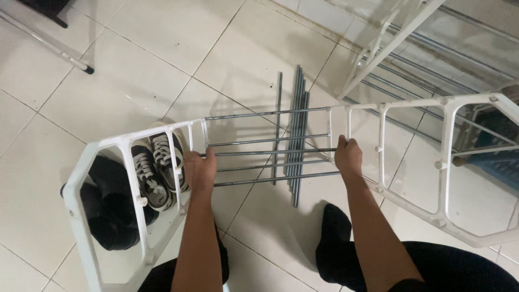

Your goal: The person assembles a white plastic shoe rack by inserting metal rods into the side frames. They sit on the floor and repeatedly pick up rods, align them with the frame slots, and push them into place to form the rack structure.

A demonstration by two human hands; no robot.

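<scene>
Two hands grip one grey metal rod [273,152], the middle one of five that run across between two white plastic side frames. Closed around its left end is the left hand [199,168], right where the rod meets the left side frame [132,186]; the right hand [348,156] is closed around the right end, just beside the right side frame [443,162]. Both fists are wrapped tight, fingers curled over the rod.

Behind the held rods, a bundle of loose grey rods [297,135] lies on the floor, pointing away from the person, and the fitted rods cross in front of it. Seen through the left frame's openings is a pair of black sneakers with white laces [157,170], standing on the tiles. Near them, further left and closer, sits a dark rounded thing [111,216] that is hard to make out. Farther right, another white rack with metal rods [400,48] stands against the wall, cut off by the top edge. Something blue [497,162] shows at the far right, partly hidden behind the frame.

Black-clad legs and a black sock [335,227] fill the near edge. A thin pole with a dark tip [54,46] slants across the far left corner. Glossy white floor tiles [162,48] with thin dark joints cover the room.
</scene>
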